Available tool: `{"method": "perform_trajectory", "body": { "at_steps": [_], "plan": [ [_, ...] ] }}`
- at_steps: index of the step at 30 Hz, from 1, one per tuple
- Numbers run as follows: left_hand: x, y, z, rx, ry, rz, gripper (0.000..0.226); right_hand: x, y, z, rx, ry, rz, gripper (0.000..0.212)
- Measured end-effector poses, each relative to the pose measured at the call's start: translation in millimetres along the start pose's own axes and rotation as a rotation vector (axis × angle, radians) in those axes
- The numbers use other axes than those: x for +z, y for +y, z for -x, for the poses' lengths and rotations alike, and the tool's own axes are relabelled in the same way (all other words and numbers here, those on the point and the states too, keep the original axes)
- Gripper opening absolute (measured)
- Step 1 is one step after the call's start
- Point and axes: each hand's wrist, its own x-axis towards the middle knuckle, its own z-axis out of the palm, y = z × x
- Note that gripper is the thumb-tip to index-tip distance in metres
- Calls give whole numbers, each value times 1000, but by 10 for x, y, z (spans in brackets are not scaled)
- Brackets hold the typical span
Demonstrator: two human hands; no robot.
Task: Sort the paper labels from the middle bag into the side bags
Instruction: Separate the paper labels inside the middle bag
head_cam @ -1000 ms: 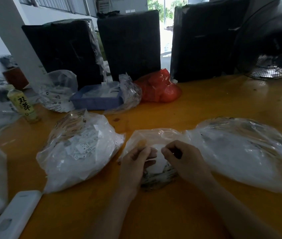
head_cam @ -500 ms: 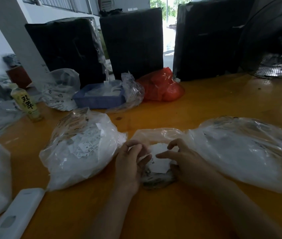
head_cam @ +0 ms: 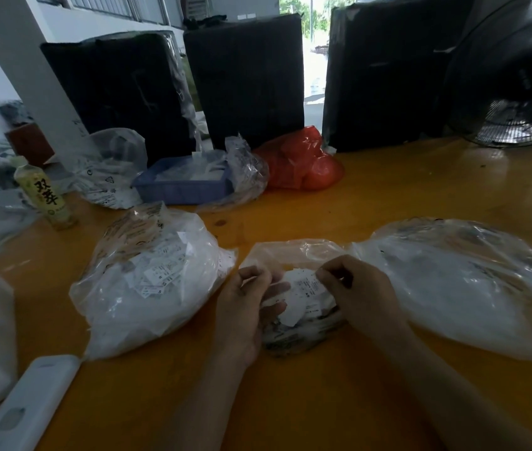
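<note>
Over the small clear plastic middle bag point(head_cam: 293, 255) on an orange table point(head_cam: 388, 196), the right hand point(head_cam: 360, 292) pinches a white paper label point(head_cam: 306, 284), the left hand point(head_cam: 245, 307) curled alongside, the bulging right-side bag point(head_cam: 472, 288) nearer than the left-side bag point(head_cam: 147, 281).

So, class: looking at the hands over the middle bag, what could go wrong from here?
1. The right hand pinches several paper labels together; mixed ones could land in one side bag.
2. The left bag bulges, so added labels may spill onto the table.
3. Loose labels could blow away if the fan runs.
</note>
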Motion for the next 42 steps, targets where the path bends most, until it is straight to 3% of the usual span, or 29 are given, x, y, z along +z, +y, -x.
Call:
{"method": "perform_trajectory", "body": {
  "at_steps": [11,13,17,19,26,33,37,42],
  "plan": [
    [-41,-90,-43,-1,-55,118,9,-46,-13,1,204,64,-120,19],
    [-33,-94,-42,5,-65,120,22,-60,-41,-6,204,60,-160,18],
    [-19,-124,-40,26,-90,89,46,-101,-79,-39,330,89,-544,38],
    [-18,-128,-35,22,-98,63,48,-146,-90,-50,377,92,-677,32],
    [12,-123,-7,7,-114,5,26,-200,-29,-2,264,57,-680,21],
    [12,-105,38,74,-203,-194,13,-146,-51,-7,168,76,-466,7],
    [25,-144,77,139,-259,-395,17,-143,-53,-18,178,136,-511,10],
    [29,-110,89,83,-219,-251,31,-165,-87,10,161,193,-592,10]
  ]
}}
